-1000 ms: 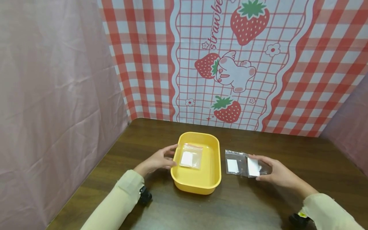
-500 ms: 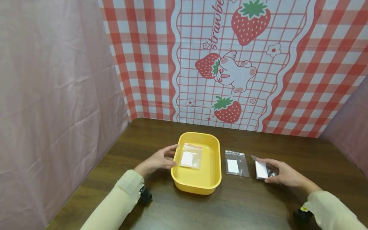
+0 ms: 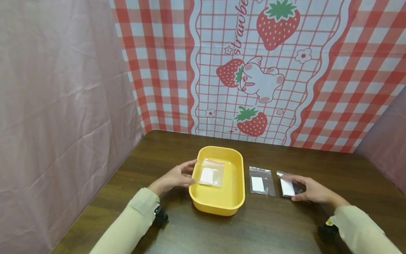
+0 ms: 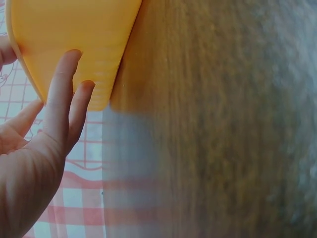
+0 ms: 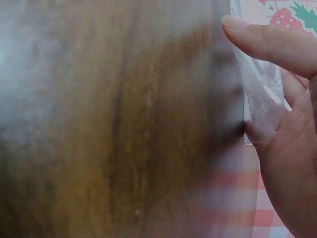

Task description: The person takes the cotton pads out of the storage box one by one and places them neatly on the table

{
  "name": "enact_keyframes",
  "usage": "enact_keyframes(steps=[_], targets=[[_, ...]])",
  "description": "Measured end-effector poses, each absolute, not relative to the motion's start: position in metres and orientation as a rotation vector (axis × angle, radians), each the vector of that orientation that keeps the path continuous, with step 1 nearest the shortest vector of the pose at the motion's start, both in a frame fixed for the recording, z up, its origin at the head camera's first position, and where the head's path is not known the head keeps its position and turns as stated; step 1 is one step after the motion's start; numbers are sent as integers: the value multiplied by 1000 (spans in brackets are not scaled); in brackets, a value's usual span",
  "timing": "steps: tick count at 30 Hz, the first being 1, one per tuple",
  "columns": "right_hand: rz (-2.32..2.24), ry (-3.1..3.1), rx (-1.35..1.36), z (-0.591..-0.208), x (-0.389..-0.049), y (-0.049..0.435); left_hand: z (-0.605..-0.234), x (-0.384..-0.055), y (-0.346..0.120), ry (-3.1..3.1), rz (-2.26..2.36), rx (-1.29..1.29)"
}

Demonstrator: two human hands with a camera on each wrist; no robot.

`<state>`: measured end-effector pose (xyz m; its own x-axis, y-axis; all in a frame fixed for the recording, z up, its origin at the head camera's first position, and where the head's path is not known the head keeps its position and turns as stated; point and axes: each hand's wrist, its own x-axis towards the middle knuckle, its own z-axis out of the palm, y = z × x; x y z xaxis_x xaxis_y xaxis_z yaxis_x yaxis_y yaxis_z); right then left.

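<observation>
The tray stands upright on the table, with one bag, the tray bag, lying inside towards its left wall. The left hand rests at the tray's left side, fingers spread wide, two of them seen on the outer wall in the left wrist view; how firmly they bear cannot be told. The right hand holds the right bag in a narrow pinch between thumb and fingers, its white card facing up; whether the bag is clear of the table cannot be told. The middle bag lies between tray and right bag, apart from both. Risks, as judged: thin film is probably slick, so a light pinch could let the right bag slip; a low sideways pull to the left could catch the middle bag; a knock could slide the tray if the left hand bears only lightly.
</observation>
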<state>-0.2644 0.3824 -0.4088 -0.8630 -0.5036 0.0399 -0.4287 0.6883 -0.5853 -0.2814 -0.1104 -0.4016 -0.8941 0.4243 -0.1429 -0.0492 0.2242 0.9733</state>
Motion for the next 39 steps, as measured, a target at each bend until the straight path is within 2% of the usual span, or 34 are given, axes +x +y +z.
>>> enact_keyframes(steps=[17, 25, 39], targets=[[-795, 2749, -848, -408, -263, 387, -401, -280, -109, 2121, 1716, 340], [-1080, 2667, -927, -411, -260, 387, -403, -282, -111, 2107, 1733, 363], [-1228, 2978, -450, -415, -243, 370, -403, -281, -110, 2095, 1745, 374]])
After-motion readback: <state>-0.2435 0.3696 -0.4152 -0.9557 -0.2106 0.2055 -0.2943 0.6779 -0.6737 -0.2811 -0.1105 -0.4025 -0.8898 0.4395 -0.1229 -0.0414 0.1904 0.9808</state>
